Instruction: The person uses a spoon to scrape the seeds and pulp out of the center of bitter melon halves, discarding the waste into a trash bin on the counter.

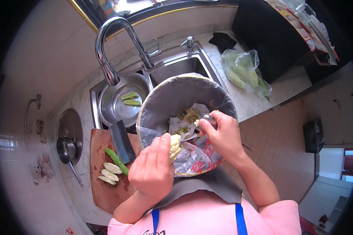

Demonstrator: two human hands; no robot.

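My left hand (153, 164) holds a piece of bitter melon (175, 147) with its pale, seedy inside showing, over the near left rim of a lined trash bin (161, 102). In my right hand (223, 132) is a metal spoon (207, 119) with pale pulp on it, above the bin's inside. Scraps, paper and crumpled plastic (185, 158) lie in the bin. On the wooden cutting board (103, 194) at the left are a green bitter melon piece (113, 155), several pale seeded pieces (110, 174) and a cleaver (122, 142).
Two hollowed green pieces (131, 102) lie in a steel basin (108, 108) in the sink, beneath a curved faucet (106, 38). A plastic bag of green vegetables (242, 72) rests on the right counter, near a black cloth (222, 41). A small pot (66, 149) stands at the far left.
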